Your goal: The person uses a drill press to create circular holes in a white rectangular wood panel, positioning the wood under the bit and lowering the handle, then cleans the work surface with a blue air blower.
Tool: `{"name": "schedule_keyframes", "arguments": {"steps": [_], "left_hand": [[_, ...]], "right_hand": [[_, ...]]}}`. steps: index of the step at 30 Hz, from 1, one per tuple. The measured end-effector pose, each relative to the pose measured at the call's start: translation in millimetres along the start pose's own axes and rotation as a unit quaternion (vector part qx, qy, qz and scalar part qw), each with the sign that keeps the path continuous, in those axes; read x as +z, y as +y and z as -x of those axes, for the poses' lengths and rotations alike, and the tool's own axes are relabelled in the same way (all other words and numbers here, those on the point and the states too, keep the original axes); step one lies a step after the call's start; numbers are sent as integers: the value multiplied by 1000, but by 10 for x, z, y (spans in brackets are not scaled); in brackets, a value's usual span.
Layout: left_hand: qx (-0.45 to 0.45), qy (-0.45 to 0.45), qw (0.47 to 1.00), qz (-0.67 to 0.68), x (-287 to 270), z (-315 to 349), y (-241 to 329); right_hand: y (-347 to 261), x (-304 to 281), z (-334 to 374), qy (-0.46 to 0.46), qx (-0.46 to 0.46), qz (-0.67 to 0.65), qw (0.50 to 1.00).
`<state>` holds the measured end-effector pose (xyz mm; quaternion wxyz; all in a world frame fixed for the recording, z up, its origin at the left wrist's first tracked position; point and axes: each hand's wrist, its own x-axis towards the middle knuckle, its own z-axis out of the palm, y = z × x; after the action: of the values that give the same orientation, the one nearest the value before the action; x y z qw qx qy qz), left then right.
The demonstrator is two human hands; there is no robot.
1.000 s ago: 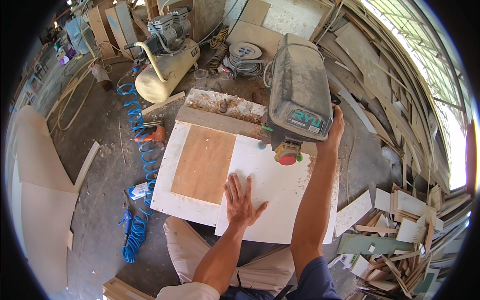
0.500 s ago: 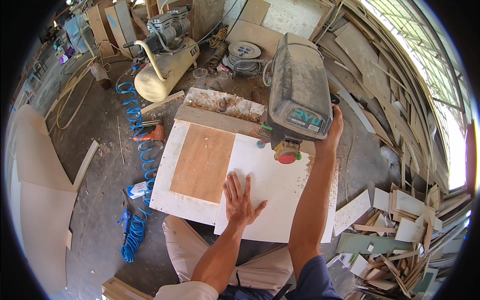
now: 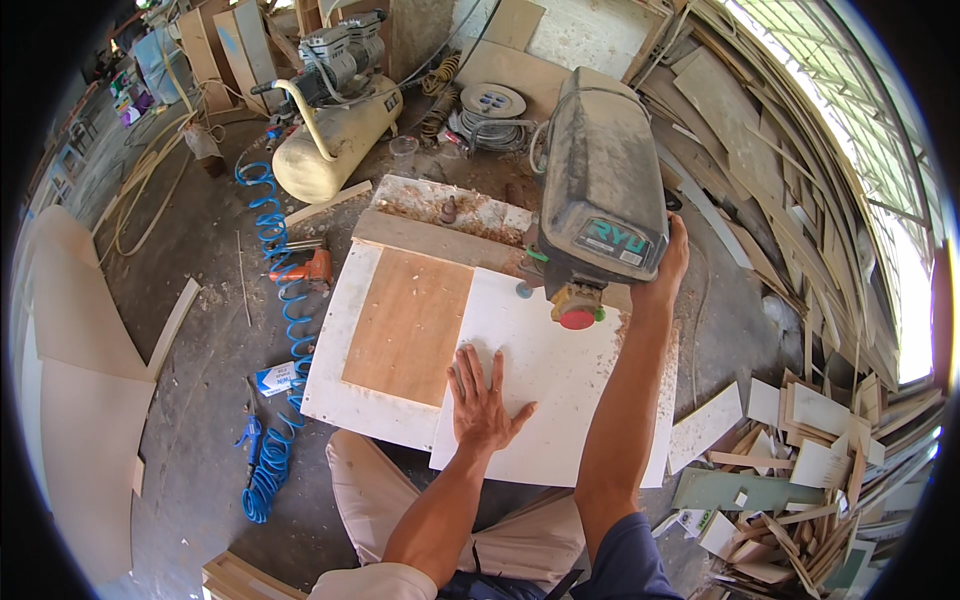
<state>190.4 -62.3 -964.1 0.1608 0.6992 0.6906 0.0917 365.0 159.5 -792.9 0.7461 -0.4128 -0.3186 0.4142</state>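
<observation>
My left hand [image 3: 482, 407] lies flat, fingers spread, on a white panel [image 3: 560, 420]. The panel rests on a wider white board [image 3: 330, 395], beside a brown plywood rectangle [image 3: 410, 320]. Over the panel's far right part stands a dusty dark bench drill press [image 3: 600, 180], with a red switch button [image 3: 577, 319] at its near end. My right hand [image 3: 664, 262] is raised against the right side of the drill press head, fingers curled. What they hold is hidden behind the housing. The spot under the drill head is partly covered by it.
A cream air compressor [image 3: 335, 150] and a cable reel [image 3: 492, 102] stand at the back. A coiled blue hose [image 3: 265, 485], a blue air gun [image 3: 250, 435] and an orange drill [image 3: 315, 268] lie at left. Wood offcuts [image 3: 800, 450] pile up at right.
</observation>
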Motion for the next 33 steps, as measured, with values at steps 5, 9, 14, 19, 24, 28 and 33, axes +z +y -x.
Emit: {"name": "schedule_keyframes", "arguments": {"steps": [5,9,14,19,24,28,33], "left_hand": [[-1,1,1000,-4,3,5,2],[3,11,1000,5,20,7,-4],[3,7,1000,1,16,10,-4],[1,5,1000,-2,28,5,-4],[1,1,1000,-5,17,6,-1],[0,4,1000,-4,13,4,-11],[0,-10,1000,0,-20,11,1]], "right_hand": [[-19,17,45,5,-2,0,1000],[-14,6,50,2,-6,1,1000],[-24,3,68,5,-5,10,1000],[-8,-13,63,-6,-9,8,1000],[-18,-2,88,-8,-20,6,1000],[-1,-7,84,-10,-18,1,1000],[-1,-31,79,-4,-8,-8,1000]]}}
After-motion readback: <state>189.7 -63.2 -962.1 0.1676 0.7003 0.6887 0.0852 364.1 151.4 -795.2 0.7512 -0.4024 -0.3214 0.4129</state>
